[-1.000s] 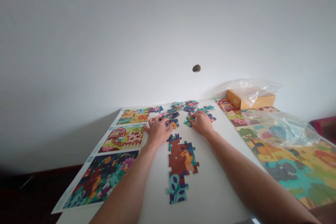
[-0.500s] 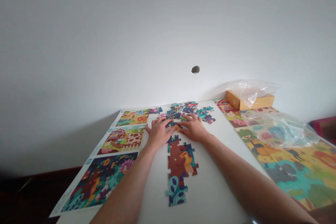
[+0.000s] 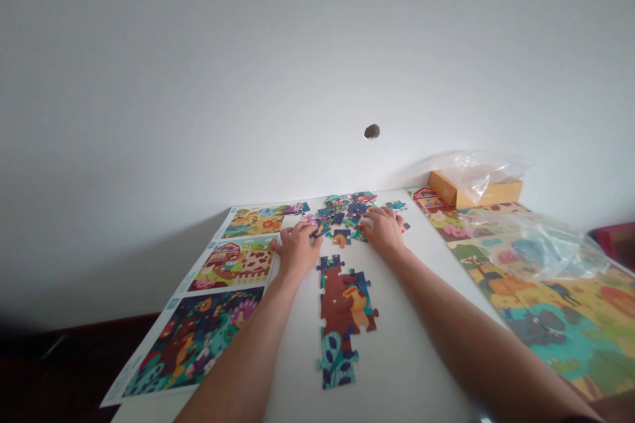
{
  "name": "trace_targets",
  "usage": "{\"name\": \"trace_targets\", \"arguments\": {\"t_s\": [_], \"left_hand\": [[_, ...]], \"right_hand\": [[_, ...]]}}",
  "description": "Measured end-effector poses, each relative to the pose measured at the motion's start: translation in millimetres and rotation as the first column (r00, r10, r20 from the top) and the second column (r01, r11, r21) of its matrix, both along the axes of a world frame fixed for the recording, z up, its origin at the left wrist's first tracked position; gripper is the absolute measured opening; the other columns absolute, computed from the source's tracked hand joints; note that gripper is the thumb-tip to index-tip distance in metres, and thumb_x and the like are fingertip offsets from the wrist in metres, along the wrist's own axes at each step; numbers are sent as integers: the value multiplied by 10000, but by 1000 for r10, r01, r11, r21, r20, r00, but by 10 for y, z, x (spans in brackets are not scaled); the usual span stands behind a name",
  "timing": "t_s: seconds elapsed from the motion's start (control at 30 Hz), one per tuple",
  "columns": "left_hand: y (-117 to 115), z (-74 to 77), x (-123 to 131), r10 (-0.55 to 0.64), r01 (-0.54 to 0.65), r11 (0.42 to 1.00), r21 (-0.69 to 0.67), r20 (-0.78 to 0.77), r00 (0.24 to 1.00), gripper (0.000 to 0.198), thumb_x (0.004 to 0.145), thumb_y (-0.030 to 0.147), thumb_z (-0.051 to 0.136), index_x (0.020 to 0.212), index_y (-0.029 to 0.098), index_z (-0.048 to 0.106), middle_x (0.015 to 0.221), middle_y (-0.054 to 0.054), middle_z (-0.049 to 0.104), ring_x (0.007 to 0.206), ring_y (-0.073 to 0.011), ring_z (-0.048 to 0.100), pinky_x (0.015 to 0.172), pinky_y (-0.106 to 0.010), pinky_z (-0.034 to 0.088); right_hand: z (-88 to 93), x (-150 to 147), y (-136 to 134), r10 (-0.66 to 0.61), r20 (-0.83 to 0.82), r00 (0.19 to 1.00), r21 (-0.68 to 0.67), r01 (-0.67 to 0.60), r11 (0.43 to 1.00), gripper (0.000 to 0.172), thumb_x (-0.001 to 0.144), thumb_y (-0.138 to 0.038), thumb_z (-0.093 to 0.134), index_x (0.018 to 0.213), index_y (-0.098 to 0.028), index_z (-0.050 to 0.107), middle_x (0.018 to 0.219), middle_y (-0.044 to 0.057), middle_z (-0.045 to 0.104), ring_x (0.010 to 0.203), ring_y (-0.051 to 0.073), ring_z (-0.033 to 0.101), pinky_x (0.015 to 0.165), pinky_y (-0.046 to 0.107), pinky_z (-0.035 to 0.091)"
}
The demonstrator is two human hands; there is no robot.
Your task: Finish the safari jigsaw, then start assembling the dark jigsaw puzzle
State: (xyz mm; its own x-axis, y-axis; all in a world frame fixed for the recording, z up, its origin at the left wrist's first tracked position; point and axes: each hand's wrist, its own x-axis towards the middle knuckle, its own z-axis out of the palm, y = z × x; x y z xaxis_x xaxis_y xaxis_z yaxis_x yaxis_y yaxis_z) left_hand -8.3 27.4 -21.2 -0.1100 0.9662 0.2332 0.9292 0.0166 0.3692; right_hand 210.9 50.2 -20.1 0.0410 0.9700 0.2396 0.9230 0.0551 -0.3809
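Some jigsaw pieces [image 3: 342, 210] perhaps under hands [image 3: 296, 251] [image 3: 384, 231]

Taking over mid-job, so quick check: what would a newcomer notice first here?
Both bare hands catch the eye first: the left hand and right hand among loose jigsaw pieces at the table's far end. Nearer lies a joined puzzle strip, and a large colourful illustrated sheet spreads along the right.

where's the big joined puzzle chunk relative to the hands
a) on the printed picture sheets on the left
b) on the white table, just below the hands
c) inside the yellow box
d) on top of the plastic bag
B: the joined puzzle section lies on the white table between the forearms, just nearer the camera than the left hand and right hand.
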Motion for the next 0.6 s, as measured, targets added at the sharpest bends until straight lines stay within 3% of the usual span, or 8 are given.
{"name": "trace_targets", "arguments": {"t_s": [0.1, 0.27, 0.43, 0.5, 0.6], "left_hand": [[-3, 0, 6, -10, 10, 1000, 15, -7, 1000, 244, 900, 369, 603, 1111, 336, 722, 1359, -34, 645, 1238, -344, 470, 1051, -689, 303], [0, -7, 12, -26, 26, 999, 38, -7, 1000, 215, 899, 334, 610, 1077, 325, 731, 1325, -35, 665, 1221, -334, 485, 1050, -681, 307], [-17, 5, 23, -38, 37, 998, 51, 2, 999, 225, 887, 328, 614, 1077, 339, 734, 1321, -30, 654, 1235, -332, 474, 1080, -672, 279], [-50, 25, 43, -103, 103, 993, 65, -7, 995, 259, 869, 384, 643, 1112, 359, 731, 1344, -22, 632, 1274, -332, 444, 1109, -643, 261], [-114, 56, 84, -289, 292, 954, 65, -59, 956, 344, 808, 475, 717, 1143, 400, 729, 1406, 3, 580, 1357, -339, 363, 1156, -604, 209]], "right_hand": [[-24, -9, 27, -35, 18, 999, -8, 35, 999, 376, 976, -362, 455, 1293, -325, 654, 1477, 39, 527, 1434, 361, 268, 1098, 586, 235], [-38, 0, 47, -43, 6, 999, -1, 43, 999, 322, 967, -422, 490, 1169, -287, 702, 1386, 47, 599, 1393, 367, 323, 1107, 563, 230], [-51, 5, 66, -53, 19, 998, -4, 53, 999, 397, 971, -432, 490, 1335, -325, 607, 1496, 38, 507, 1443, 382, 248, 1100, 585, 211], [-50, 11, 75, -34, 11, 999, -16, 34, 999, 382, 975, -440, 482, 1312, -329, 624, 1461, 32, 545, 1429, 385, 271, 1098, 594, 198], [-44, 32, 85, -30, -16, 999, 1, 30, 1000, 303, 963, -427, 505, 1146, -295, 707, 1351, 36, 628, 1356, 358, 356, 1082, 559, 223]]}}
